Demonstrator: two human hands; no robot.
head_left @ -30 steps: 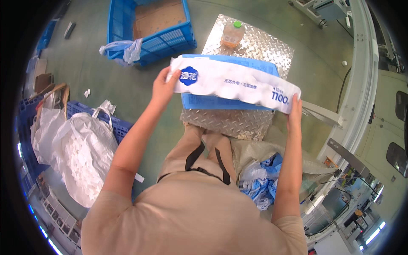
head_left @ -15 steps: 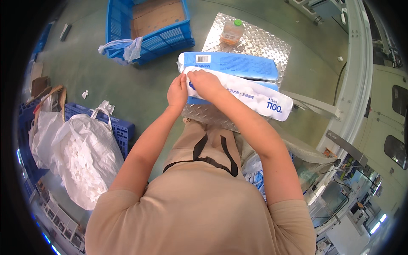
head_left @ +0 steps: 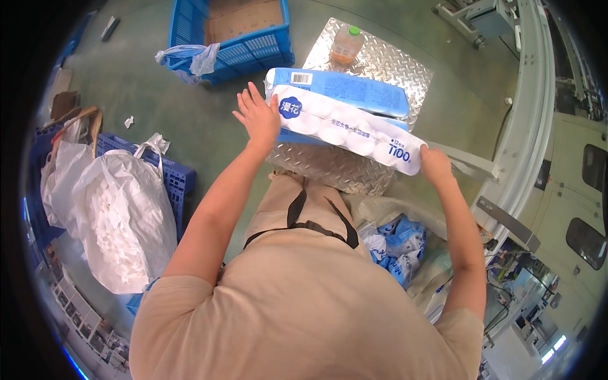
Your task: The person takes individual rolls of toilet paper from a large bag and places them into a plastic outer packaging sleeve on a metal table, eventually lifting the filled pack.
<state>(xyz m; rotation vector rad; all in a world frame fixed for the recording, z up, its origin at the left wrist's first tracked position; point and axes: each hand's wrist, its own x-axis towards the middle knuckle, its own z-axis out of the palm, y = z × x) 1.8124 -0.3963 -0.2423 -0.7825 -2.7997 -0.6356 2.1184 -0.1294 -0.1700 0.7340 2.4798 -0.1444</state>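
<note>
A long white pack of toilet paper rolls point(head_left: 345, 130) lies tilted, its right end nearer me, over a blue pack point(head_left: 354, 88) on a metal tread-plate surface point(head_left: 329, 166). My right hand point(head_left: 437, 164) grips the right end of the white pack with bent fingers. At the opposite end, my left hand point(head_left: 259, 116) has its fingers spread, and its thumb side rests against the pack's edge. More blue wrapping shows beneath the white pack, mostly hidden by it.
Behind the packs stands a green-capped bottle point(head_left: 347, 44). A blue crate point(head_left: 253, 47) with cardboard inside is at far left. Nearer left, a white bag of scraps point(head_left: 123, 221) leans by a dark blue crate point(head_left: 180, 180). Crumpled blue-and-white wrappers point(head_left: 402, 250) lie right of my legs, near a machine frame point(head_left: 529, 114).
My right hand has moved from the pack's left end to its right end. My left hand's fingers have spread. The white pack has shifted slightly left, and its right end lies nearer me.
</note>
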